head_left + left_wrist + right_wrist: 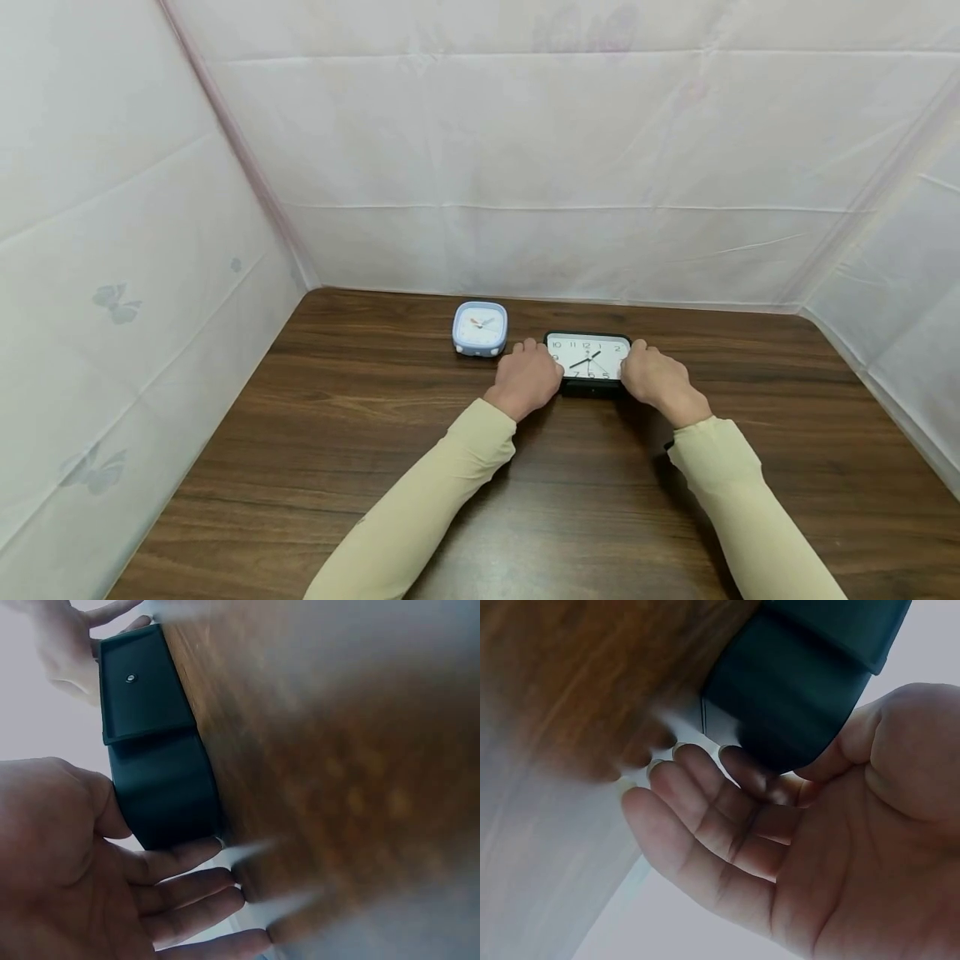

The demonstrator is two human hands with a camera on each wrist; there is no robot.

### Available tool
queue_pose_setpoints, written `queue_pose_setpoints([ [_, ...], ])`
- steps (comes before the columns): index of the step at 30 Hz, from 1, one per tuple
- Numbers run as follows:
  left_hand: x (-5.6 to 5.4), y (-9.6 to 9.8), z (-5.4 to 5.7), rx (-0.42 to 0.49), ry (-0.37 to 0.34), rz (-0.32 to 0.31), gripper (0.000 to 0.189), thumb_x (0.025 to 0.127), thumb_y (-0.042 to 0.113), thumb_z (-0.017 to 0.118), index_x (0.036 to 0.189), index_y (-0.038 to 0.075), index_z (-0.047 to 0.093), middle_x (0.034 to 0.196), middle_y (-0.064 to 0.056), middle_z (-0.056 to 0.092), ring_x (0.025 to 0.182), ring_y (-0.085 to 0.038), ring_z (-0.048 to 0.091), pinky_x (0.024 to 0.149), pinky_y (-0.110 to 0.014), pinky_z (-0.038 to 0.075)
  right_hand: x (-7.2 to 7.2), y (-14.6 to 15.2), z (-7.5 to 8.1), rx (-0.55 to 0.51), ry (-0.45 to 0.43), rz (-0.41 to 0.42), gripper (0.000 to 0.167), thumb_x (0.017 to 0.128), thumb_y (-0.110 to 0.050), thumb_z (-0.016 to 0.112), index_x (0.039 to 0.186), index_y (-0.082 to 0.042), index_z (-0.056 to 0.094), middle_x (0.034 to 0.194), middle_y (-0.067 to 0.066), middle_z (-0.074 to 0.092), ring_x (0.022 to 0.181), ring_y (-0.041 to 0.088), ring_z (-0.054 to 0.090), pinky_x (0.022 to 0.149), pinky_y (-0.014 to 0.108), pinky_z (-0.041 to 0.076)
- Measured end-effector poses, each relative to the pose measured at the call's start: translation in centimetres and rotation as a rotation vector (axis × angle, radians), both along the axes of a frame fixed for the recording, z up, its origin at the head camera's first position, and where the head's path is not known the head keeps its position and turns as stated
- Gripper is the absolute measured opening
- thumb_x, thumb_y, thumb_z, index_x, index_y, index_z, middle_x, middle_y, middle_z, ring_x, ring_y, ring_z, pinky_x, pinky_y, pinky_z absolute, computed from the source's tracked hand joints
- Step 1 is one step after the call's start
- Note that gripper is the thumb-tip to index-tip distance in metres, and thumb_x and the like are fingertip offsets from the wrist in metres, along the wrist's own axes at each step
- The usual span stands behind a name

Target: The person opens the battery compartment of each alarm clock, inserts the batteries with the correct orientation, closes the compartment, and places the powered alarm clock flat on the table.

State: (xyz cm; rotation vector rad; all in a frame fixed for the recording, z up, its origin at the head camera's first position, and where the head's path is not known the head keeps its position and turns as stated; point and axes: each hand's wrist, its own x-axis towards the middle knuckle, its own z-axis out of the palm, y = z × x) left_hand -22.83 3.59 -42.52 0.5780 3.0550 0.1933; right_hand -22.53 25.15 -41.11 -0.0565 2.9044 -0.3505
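Note:
A black rectangular alarm clock (pixel 588 358) with a white face stands on the brown table, face tilted upward. My left hand (pixel 527 375) grips its left end, and my right hand (pixel 658 377) its right end. In the left wrist view, thumb and index finger of the left hand (pixel 90 862) pinch the dark clock (pixel 146 690) from both sides; the other fingertips meet the table. The right wrist view has the right hand (pixel 817 832) with thumb and index finger about the other end of the clock (pixel 787 690). A small light-blue alarm clock (pixel 480 327) stands just beyond the left hand.
The wood-grain table (pixel 375 433) ends at a white sheet wall (pixel 487 167) behind the clocks. More white sheeting rises along the left side (pixel 112 250) and the right side (pixel 907 317). A small dark thing (pixel 668 447) shows at the right cuff.

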Motion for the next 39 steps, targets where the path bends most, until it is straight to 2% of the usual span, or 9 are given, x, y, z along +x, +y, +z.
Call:
queue_pose_setpoints([
  [5,-1.0,0.7,0.0,-0.056,-0.018,0.001,0.042,0.116,0.028,0.038,0.109,0.001,0.068,0.105,-0.012,0.057,0.096,-0.025,0.054,0.075,-0.037,0.054,-0.8,0.4,0.1,-0.023,-0.006,-0.018,0.045,0.107,-0.012,0.029,0.13,0.025,0.039,0.099,0.034,0.063,0.091,0.049,0.065,0.083,0.062,0.052],
  [10,-1.6,1.3,0.2,-0.086,-0.04,0.001,0.045,0.118,0.031,0.036,0.117,-0.001,0.068,0.112,-0.015,0.059,0.101,-0.027,0.055,0.078,-0.037,0.055,-1.4,0.6,0.2,-0.024,-0.011,-0.044,0.055,0.106,-0.014,0.026,0.144,0.027,0.029,0.122,0.044,0.059,0.112,0.06,0.06,0.093,0.067,0.048],
  [13,-1.9,1.7,0.3,-0.084,-0.065,0.018,0.046,0.118,0.032,0.034,0.121,-0.001,0.066,0.117,-0.016,0.058,0.105,-0.027,0.055,0.08,-0.037,0.055,-1.7,0.7,0.2,-0.022,-0.026,-0.057,0.058,0.107,-0.015,0.026,0.148,0.026,0.024,0.13,0.046,0.055,0.118,0.062,0.057,0.096,0.069,0.047],
  [19,-2.6,2.1,0.5,-0.077,-0.079,0.055,0.046,0.118,0.033,0.034,0.123,0.0,0.066,0.118,-0.014,0.057,0.107,-0.025,0.054,0.083,-0.036,0.055,-2.2,0.8,0.4,-0.034,-0.024,-0.072,0.059,0.105,-0.014,0.025,0.15,0.024,0.023,0.132,0.046,0.055,0.117,0.061,0.057,0.095,0.068,0.047],
  [25,-2.9,2.1,0.3,-0.072,-0.105,0.063,0.046,0.118,0.034,0.034,0.122,0.001,0.067,0.118,-0.013,0.057,0.106,-0.025,0.052,0.08,-0.036,0.054,-2.5,0.9,0.3,-0.052,-0.082,-0.077,0.064,0.105,-0.015,0.02,0.156,0.023,0.012,0.139,0.046,0.05,0.12,0.058,0.057,0.099,0.065,0.046],
  [29,-3.2,2.0,0.3,-0.065,-0.099,0.069,0.047,0.118,0.034,0.034,0.123,0.001,0.068,0.12,-0.013,0.058,0.109,-0.025,0.053,0.08,-0.036,0.055,-2.8,1.1,0.2,-0.08,-0.082,-0.08,0.064,0.105,-0.016,0.019,0.156,0.022,0.013,0.127,0.043,0.056,0.102,0.051,0.062,0.092,0.061,0.049],
  [33,-3.3,1.9,0.2,-0.044,-0.112,0.082,0.046,0.118,0.033,0.034,0.125,0.001,0.067,0.121,-0.013,0.057,0.111,-0.025,0.053,0.08,-0.037,0.055,-2.9,1.2,0.2,-0.103,-0.086,-0.077,0.063,0.106,-0.017,0.018,0.156,0.021,0.016,0.117,0.039,0.059,0.084,0.043,0.062,0.083,0.056,0.049],
  [35,-3.4,1.9,0.1,-0.038,-0.113,0.084,0.046,0.118,0.032,0.034,0.125,0.001,0.066,0.121,-0.013,0.057,0.112,-0.026,0.053,0.081,-0.037,0.056,-2.9,1.2,0.2,-0.103,-0.082,-0.075,0.062,0.106,-0.017,0.019,0.154,0.021,0.019,0.119,0.04,0.058,0.087,0.044,0.062,0.083,0.056,0.049],
  [39,-3.3,2.0,0.0,-0.041,-0.093,0.075,0.046,0.118,0.032,0.036,0.122,0.0,0.069,0.122,-0.014,0.06,0.114,-0.027,0.055,0.083,-0.038,0.056,-3.0,1.3,0.0,-0.099,-0.062,-0.08,0.061,0.107,-0.018,0.021,0.153,0.022,0.022,0.126,0.043,0.057,0.103,0.052,0.063,0.09,0.061,0.049],
])
